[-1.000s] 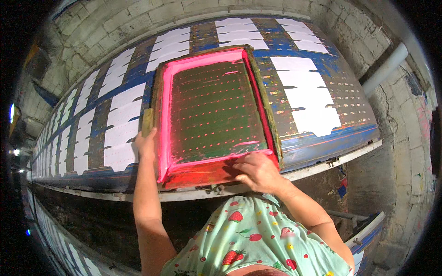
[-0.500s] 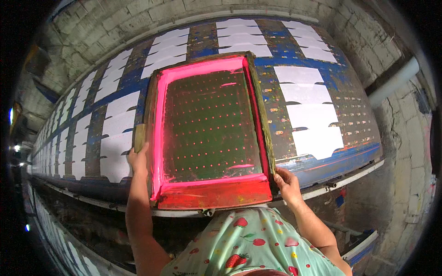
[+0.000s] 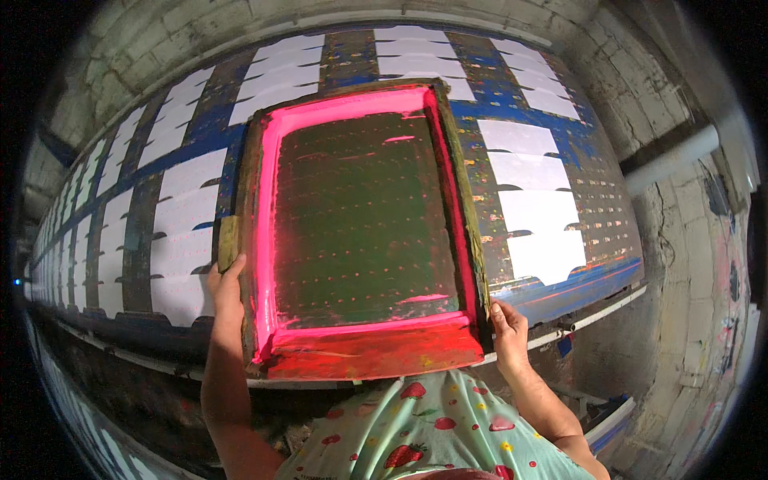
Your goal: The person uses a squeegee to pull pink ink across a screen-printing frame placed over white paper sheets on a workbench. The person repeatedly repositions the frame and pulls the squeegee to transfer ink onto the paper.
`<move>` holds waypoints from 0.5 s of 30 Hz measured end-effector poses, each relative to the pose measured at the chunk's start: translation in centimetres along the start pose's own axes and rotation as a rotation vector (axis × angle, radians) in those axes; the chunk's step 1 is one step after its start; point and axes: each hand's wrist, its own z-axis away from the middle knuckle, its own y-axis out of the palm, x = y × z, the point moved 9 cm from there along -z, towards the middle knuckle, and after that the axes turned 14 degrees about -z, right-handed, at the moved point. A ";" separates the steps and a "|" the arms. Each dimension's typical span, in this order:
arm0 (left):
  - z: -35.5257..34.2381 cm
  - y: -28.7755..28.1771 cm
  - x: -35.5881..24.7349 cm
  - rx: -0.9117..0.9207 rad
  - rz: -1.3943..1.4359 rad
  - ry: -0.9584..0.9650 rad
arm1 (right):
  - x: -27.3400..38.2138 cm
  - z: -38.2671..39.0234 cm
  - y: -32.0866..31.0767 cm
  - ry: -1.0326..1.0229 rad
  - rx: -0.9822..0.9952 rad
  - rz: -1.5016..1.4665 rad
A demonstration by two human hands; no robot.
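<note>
A screen printing frame [image 3: 472,240] is held in front of me over the long table. Its dark green mesh [image 3: 360,216] carries rows of small pink dots, and thick bright pink ink [image 3: 266,232] lines its inner edges. A red-smeared strip [image 3: 376,352] runs along the near end. My left hand [image 3: 226,288] is closed around the frame's left side, at a wooden block [image 3: 230,240] fixed there. With thumb and fingers, my right hand [image 3: 510,330] pinches the right rail near its lower corner. What lies directly beneath the frame is hidden.
White cut sheets [image 3: 532,196] lie in columns across the ink-stained table [image 3: 600,208], on both sides of the frame and beyond it. A pale rail [image 3: 600,316] follows the table's near edge. A grey pipe [image 3: 668,156] and a block wall [image 3: 680,232] stand at the right.
The frame looks slightly larger and nearer, and sits closer to the right-hand sheets. The pink dots in its mesh appear fainter. Both hands keep their hold, and the view has shifted a little.
</note>
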 end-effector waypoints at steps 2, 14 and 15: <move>0.7 0.4 -0.9 0.036 0.083 0.000 | 1.0 0.4 -0.1 -0.041 -0.005 0.069; 6.1 12.1 -6.9 -0.001 0.019 0.057 | 7.9 -6.0 -11.1 -0.219 -0.097 0.323; 7.0 13.7 -7.5 -0.052 -0.025 0.076 | 8.6 -6.7 -12.9 -0.236 -0.102 0.327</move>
